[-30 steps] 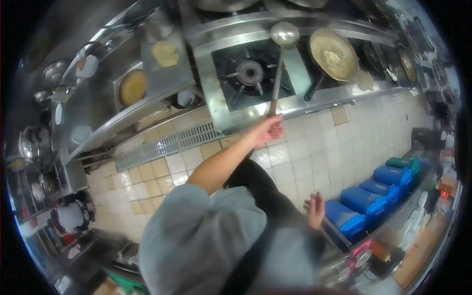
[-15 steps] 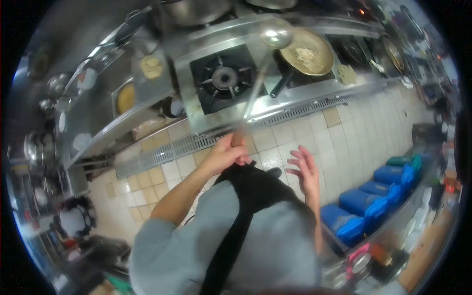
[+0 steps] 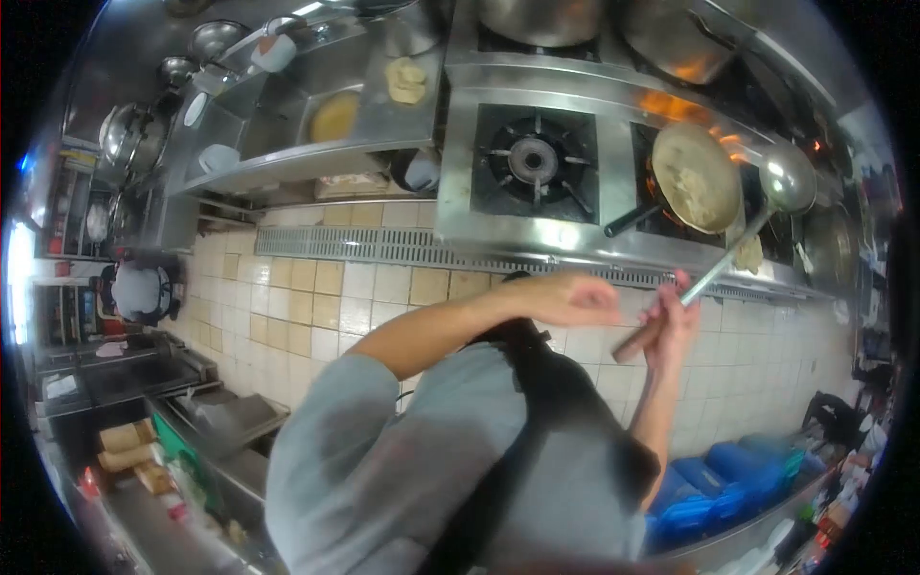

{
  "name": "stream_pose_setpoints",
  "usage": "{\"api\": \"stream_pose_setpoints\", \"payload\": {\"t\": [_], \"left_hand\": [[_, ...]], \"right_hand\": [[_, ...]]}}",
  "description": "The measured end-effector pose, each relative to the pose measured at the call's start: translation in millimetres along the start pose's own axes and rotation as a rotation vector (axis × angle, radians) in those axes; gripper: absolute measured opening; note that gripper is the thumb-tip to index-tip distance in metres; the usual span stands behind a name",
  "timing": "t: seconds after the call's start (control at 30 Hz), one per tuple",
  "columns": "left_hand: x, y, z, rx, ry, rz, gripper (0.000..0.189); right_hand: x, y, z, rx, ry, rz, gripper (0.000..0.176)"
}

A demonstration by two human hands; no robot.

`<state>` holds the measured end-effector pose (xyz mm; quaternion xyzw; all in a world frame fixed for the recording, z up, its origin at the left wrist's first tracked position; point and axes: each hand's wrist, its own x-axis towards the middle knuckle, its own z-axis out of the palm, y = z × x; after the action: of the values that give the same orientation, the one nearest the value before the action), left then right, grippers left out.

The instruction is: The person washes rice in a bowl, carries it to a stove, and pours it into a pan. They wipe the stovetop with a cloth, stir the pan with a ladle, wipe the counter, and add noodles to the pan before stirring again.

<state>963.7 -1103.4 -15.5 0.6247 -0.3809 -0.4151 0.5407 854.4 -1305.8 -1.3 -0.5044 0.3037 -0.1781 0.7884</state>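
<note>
A long ladle (image 3: 714, 273) is in my right hand (image 3: 669, 321), its fingers wrapped round the shaft near the wooden end. The ladle's round metal bowl is up beside a pan (image 3: 697, 177) on the right burner. This pan holds pale food, has a black handle (image 3: 632, 220) and has flames behind it. My left hand (image 3: 575, 299) is empty, with loosely bent fingers, just left of my right hand and not touching the ladle.
An unlit burner (image 3: 533, 160) is left of the pan. Large pots (image 3: 541, 21) stand behind. Farther left is a metal sink counter (image 3: 278, 158). Blue bins (image 3: 743, 474) line the lower right. Another person (image 3: 144, 289) is at the far left. A floor drain (image 3: 383, 244) runs before the stove.
The ladle has passed from my left hand to my right hand, and its bowl is now right of the pan. The view has shifted; flames now show around the pan.
</note>
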Motion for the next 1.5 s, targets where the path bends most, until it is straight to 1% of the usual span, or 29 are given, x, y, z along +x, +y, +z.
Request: {"api": "stream_pose_setpoints", "payload": {"t": [0.03,0.07,0.1,0.13,0.17,0.2,0.23,0.3,0.37,0.43,0.47,0.53,0.57,0.63,0.67,0.8,0.83,0.87,0.9,0.93,1.0,1.07,1.13,1.2,1.27,1.33,1.37,1.43,1.5], "left_hand": [[-2.5,-6.1,-30.6,0.084,0.083,0.005,0.041],[-6.0,2.1,-65.6,0.204,0.244,-0.162,0.042],[-4.3,-36.0,-102.2,0.237,0.504,-0.079,0.043],[-8.1,-30.2,-138.5,0.125,0.715,-0.229,0.045],[-10.8,-59.2,-188.6,0.369,0.843,-0.218,0.049],[-11.9,-110.0,-239.2,0.486,1.049,-0.209,0.051],[-18.4,-138.4,-290.3,0.728,1.144,-0.178,0.06],[-25.4,-127.6,-361.9,0.828,1.138,-0.584,0.077],[-35.3,-158.3,-428.8,0.979,1.092,-0.486,0.099],[-28.7,-154.2,-465.8,1.216,1.031,-0.421,0.112],[-19.8,-146.2,-480.9,1.208,1.012,-0.406,0.112],[-17.7,-132.8,-509.9,1.066,0.827,-0.617,0.123],[-19.5,-138.3,-524.2,1.073,0.827,-0.629,0.123],[-15.5,-153.4,-545.0,1.126,0.785,-0.61,0.105],[-18.8,-159.6,-549.1,1.12,0.775,-0.612,0.105],[-14.2,-174.1,-568.0,1.42,0.634,-0.62,0.047],[-9.7,-179.5,-579.8,1.212,0.725,-0.634,0.045],[-10.5,-190.6,-576.9,0.941,0.783,-0.735,0.038],[-6.2,-166.8,-555.4,0.735,0.811,-0.649,0.036],[-0.9,-142.8,-535.7,0.527,0.827,-0.569,0.034],[20.8,-89.5,-491.0,0.376,0.735,-0.467,0.035],[60.6,-49.1,-441.8,0.169,0.646,-0.24,0.037],[111.1,-43.5,-412.2,0.253,0.576,-0.092,0.041],[174.1,-25.5,-383.5,0.466,0.479,0.1,0.043],[235.1,-26.6,-358.7,0.536,0.43,0.183,0.047],[291.2,-42.9,-338.7,0.708,0.371,0.232,0.046],[314.8,-55.5,-327.1,0.702,0.36,0.239,0.046],[352.1,-79.1,-302.5,0.9,0.187,0.109,0.048],[376.2,-90.8,-282.6,0.933,0.103,0.097,0.051]], "right_hand": [[6.8,1.4,-12.0,-0.06,0.053,-0.021,0.049],[12.8,4.0,-23.5,-0.121,0.107,-0.043,0.05],[15.4,6.8,-33.3,-0.178,0.139,-0.031,0.05],[14.8,9.3,-39.3,-0.237,0.171,-0.019,0.05],[11.8,12.1,-38.9,-0.295,0.203,-0.005,0.049],[10.3,15.3,-36.5,-0.353,0.234,0.009,0.048],[7.4,20.0,-32.4,-0.363,0.228,0.018,0.048],[5.7,31.2,-19.2,-0.37,0.278,-0.003,0.046],[8.3,40.3,-4.9,-0.376,0.294,0.044,0.045],[10.0,50.4,-0.1,-0.351,0.324,0.074,0.044],[11.5,51.3,4.1,-0.354,0.348,0.073,0.044],[15.1,57.8,17.4,-0.292,0.37,0.085,0.045],[16.1,58.1,25.2,-0.29,0.405,0.063,0.045],[18.3,56.4,32.3,-0.365,0.433,0.09,0.046],[18.4,56.3,30.1,-0.374,0.449,0.097,0.046],[23.7,38.1,55.2,-0.419,0.506,0.113,0.045],[27.5,37.6,57.8,-0.391,0.529,0.105,0.045],[31.0,37.2,62.8,-0.361,0.544,0.1,0.045],[34.6,31.5,73.1,-0.363,0.565,0.116,0.045],[38.5,26.0,83.0,-0.363,0.584,0.133,0.045],[45.2,28.6,85.7,-0.364,0.576,0.106,0.043],[53.9,32.0,89.8,-0.324,0.577,0.091,0.043],[63.2,33.5,94.3,-0.299,0.578,0.092,0.042],[69.1,34.3,97.2,-0.28,0.577,0.093,0.042],[70.0,34.4,98.6,-0.306,0.564,0.094,0.043],[68.6,34.7,98.4,-0.315,0.591,0.101,0.043],[68.1,35.0,99.8,-0.309,0.603,0.1,0.043],[68.0,33.8,101.3,-0.305,0.624,0.101,0.044],[68.2,30.1,103.2,-0.311,0.641,0.11,0.044]]}}
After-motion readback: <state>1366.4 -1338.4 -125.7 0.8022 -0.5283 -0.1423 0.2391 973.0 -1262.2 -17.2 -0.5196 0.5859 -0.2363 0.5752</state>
